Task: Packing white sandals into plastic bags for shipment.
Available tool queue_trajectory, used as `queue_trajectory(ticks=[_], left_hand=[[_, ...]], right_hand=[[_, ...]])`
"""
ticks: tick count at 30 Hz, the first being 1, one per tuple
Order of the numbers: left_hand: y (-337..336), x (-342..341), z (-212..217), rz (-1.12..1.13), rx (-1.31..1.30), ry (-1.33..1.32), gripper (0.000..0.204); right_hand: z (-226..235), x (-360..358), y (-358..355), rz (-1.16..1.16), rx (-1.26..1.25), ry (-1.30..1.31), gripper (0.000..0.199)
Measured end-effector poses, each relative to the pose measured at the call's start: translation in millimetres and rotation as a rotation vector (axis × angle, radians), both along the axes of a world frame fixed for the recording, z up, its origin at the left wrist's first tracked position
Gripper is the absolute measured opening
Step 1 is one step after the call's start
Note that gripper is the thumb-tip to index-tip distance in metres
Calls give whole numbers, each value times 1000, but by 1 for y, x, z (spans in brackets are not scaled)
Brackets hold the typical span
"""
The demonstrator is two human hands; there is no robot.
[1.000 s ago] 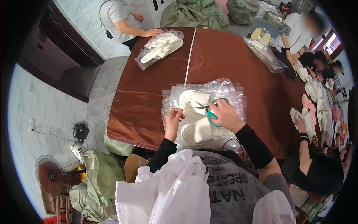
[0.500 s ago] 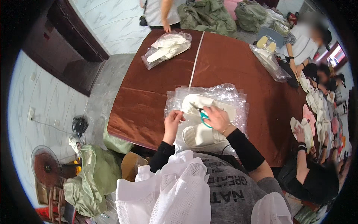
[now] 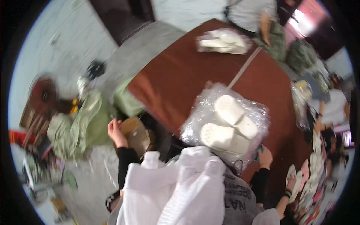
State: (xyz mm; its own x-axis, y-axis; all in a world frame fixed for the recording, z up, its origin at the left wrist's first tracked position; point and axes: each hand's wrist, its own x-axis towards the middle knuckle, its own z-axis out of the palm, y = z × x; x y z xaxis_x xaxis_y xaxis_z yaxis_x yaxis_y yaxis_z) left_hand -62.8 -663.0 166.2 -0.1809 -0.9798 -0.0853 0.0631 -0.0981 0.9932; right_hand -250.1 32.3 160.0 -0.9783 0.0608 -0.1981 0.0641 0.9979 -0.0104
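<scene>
A pale tiled floor point(image 3: 56, 41) is seen at the left, with a dark cabinet point(image 3: 120, 15) at the top against it. The middle is filled by a wide red-brown bench point(image 3: 180, 75), crossed by a thin pale seam point(image 3: 243, 67) running toward its far edge. Green sacks point(image 3: 78, 123) are heaped on the floor beside the bench's near left corner, and a blurred reddish fan point(image 3: 43, 95) stands beyond them. On the near part of the bench a clear crinkled bag point(image 3: 210, 108) is laid, and white slippers point(image 3: 228, 125) are piled on it, soles partly upward. A second clear bag of pale slippers point(image 3: 223, 40) lies at the far edge, just before a person in a grey shirt point(image 3: 247, 13). Another clear bag point(image 3: 300, 101) sits at the right edge, where more people and pale soles point(image 3: 300, 176) are crowded. A white garment point(image 3: 176, 187) covers the lower middle. The left hand point(image 3: 115, 132) is held off the bench over the floor, fingers loosely curled, nothing seen in it. The right hand point(image 3: 265, 156) is at the near right corner of the bag, closed around a small teal tool point(image 3: 258, 152) whose kind cannot be told.
</scene>
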Motion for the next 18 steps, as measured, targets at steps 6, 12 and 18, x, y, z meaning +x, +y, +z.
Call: queue_trajectory(ticks=[6, 12, 18], left_hand=[[-35, 53, -76, 130, -50, -72, 10], [-62, 88, -149, 247, -130, -307, 20], [-84, 60, -142, 304, -451, -1174, 56]], right_hand=[[45, -42, -41, 52, -273, 82, 33], [52, -54, -72, 281, -153, 98, 34], [63, -36, -93, 282, -243, 212, 28]])
